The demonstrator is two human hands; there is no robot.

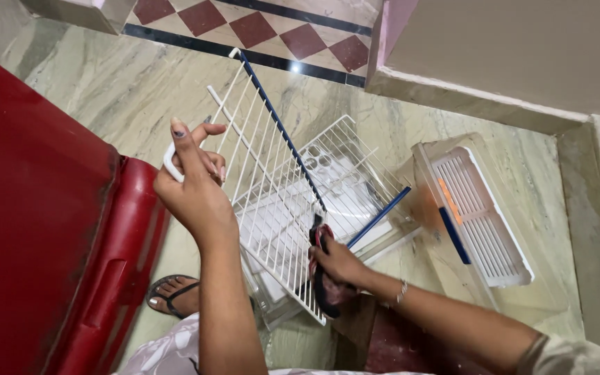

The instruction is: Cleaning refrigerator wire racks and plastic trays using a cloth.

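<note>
Left hand [192,184] is closed around the rounded corner of a white wire rack [272,187], the fingers curled over the rim and the thumb raised straight up behind it, so the rack stands tilted on edge above the floor. To its left, filling that side of the view, stands a red fridge [43,229], its rounded lower edge just beside the forearm. Below the hand, a foot in a dark sandal [173,295] rests on the pale green marble floor [105,90].

Further right, the rack's blue trim strip [279,125] runs diagonally down toward the right hand [338,262]. That hand is pressed flat against the lower wires with a dark cloth with red in it [322,278] bunched under the palm and fingers, gripping it loosely. By the look of it, the step in hand is wiping the wire rack while the other hand steadies it; the next move seems to call for keeping the corner grip firm so the rack does not swing as the cloth travels along the wires.

Behind the rack, a second white wire shelf [345,173] with a blue edge lies on a clear plastic tray. Furthest right, a clear plastic drawer [480,215] with a white slotted panel sits on the floor, well apart from both hands.
</note>
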